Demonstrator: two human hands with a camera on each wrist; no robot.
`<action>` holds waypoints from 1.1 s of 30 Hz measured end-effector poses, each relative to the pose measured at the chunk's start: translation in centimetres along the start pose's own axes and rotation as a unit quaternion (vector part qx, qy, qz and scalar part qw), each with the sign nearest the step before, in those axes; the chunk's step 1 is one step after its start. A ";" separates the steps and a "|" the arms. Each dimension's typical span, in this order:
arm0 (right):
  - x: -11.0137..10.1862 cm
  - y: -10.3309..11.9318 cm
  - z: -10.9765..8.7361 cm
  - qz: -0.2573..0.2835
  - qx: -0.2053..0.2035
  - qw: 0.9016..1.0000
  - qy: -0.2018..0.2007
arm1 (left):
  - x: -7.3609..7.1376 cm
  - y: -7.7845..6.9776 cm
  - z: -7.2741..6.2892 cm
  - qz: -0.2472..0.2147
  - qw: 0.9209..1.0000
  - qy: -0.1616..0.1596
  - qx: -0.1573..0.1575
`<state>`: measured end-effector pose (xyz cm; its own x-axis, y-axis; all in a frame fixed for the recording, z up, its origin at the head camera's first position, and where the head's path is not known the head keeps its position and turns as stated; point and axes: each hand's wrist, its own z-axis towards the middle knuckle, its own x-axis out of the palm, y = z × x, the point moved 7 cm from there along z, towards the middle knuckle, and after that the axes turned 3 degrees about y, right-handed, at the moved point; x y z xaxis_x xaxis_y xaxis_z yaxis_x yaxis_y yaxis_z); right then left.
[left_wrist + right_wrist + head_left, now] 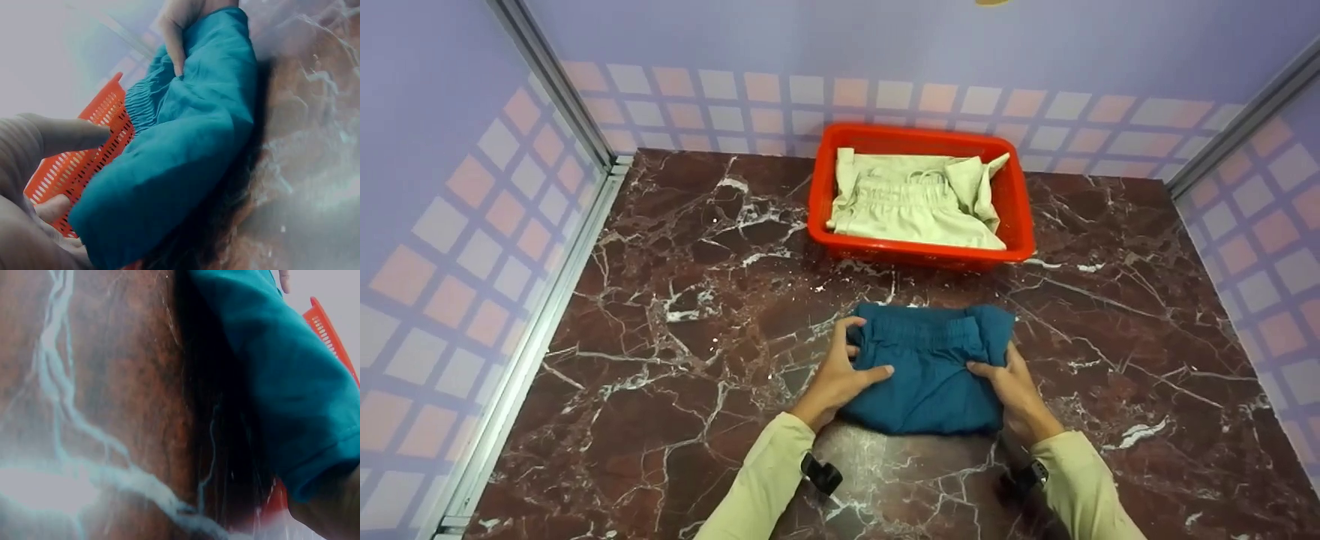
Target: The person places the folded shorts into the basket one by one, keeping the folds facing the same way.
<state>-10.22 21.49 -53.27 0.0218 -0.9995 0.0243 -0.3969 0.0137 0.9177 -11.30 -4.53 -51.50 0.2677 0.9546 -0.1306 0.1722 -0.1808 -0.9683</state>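
Observation:
Folded teal pants (922, 382) with a gathered elastic waistband lie in front of me, the waistband toward the far side. My left hand (840, 375) holds their left side, thumb over the top and fingers around the edge. On the opposite side my right hand (1016, 386) grips the fold, thumb on top and its other fingers mostly hidden. The left wrist view shows the teal bundle (169, 174) between both hands. In the right wrist view the pants' side (298, 377) hangs over a dark shadow, with little of the right hand (323, 512) visible.
A red plastic basket (922, 253) stands beyond the pants near the back wall. Cream folded clothes (915, 214) with a gathered waistband lie in it. The marbled dark red surface (675, 360) is bounded by purple checked walls (780, 45) at the back and sides.

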 end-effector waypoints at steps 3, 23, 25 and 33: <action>-0.1 -0.5 0.6 0.006 0.015 1.000 0.007 | 0.1 0.2 0.7 0.002 0.999 0.021 0.025; -1.8 13.0 -1.6 -0.213 -0.222 0.949 -0.063 | -0.8 -11.2 1.0 0.245 0.936 0.067 0.242; -1.7 16.5 -0.1 -0.201 -0.237 0.948 -0.069 | -1.9 -14.2 3.1 0.250 0.938 0.074 0.229; -0.7 22.7 12.4 -0.148 -0.242 0.951 -0.125 | -5.4 -17.4 15.4 0.269 0.949 0.018 0.161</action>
<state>-30.59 22.11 -37.34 -0.1757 -0.9367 -0.3030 0.0619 -0.3177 0.9462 -30.36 -2.85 -37.23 0.2688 0.7342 -0.6235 -0.2961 -0.5529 -0.7788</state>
